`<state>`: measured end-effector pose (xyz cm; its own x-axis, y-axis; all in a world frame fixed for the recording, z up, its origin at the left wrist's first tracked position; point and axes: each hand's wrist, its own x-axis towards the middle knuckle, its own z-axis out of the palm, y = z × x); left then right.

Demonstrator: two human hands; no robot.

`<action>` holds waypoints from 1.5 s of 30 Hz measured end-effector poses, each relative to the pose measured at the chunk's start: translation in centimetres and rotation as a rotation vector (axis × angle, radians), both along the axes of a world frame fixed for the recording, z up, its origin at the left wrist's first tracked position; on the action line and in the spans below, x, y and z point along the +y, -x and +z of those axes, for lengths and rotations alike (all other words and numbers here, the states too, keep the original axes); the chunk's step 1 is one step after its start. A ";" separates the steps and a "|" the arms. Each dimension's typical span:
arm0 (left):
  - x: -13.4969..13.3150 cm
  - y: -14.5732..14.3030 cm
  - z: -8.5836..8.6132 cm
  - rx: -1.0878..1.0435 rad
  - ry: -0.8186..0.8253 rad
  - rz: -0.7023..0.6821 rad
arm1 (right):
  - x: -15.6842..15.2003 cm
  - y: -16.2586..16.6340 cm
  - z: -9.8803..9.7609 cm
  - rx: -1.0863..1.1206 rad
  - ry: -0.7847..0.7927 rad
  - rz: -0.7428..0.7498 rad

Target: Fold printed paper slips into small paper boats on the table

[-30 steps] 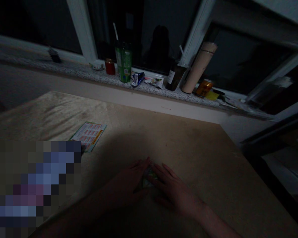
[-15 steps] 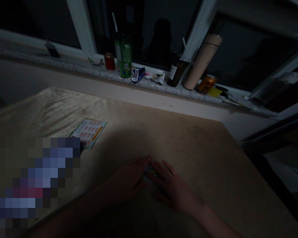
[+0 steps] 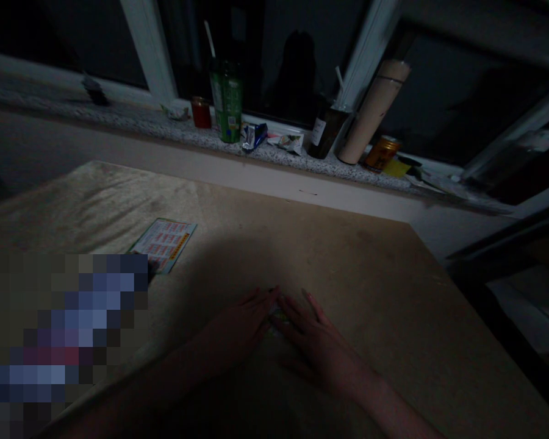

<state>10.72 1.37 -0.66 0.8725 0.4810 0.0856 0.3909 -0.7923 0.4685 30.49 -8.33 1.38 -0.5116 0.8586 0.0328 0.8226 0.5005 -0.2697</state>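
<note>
In dim light, my left hand [image 3: 242, 326] lies over the tabletop with its fingers stretched forward. Opposite it, my right hand [image 3: 322, 344] is laid low with fingers extended and somewhat spread. The fingertips of both meet or nearly meet. Between them shows a small flat piece with green and yellow print [image 3: 280, 316], partly covered by the fingers of my right hand. Shadow hides its outline, and I cannot make out what kind of thing it is.
A printed card [image 3: 171, 241] lies on the brown table [image 3: 348, 262], beside a pixelated area. Along the granite windowsill [image 3: 137, 125] stand a green cup with a straw [image 3: 231, 113], a red jar [image 3: 201, 113], a dark cup [image 3: 322, 134], a pink flask [image 3: 373, 113] and an orange can [image 3: 383, 152].
Both hands stay in nearly the same place. An outer finger of my right hand has lifted slightly away from the others.
</note>
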 end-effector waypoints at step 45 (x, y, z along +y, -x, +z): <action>-2.7 3.9 0.8 0.244 -0.152 -0.157 | 0.3 0.0 -0.8 -0.017 -0.157 -0.188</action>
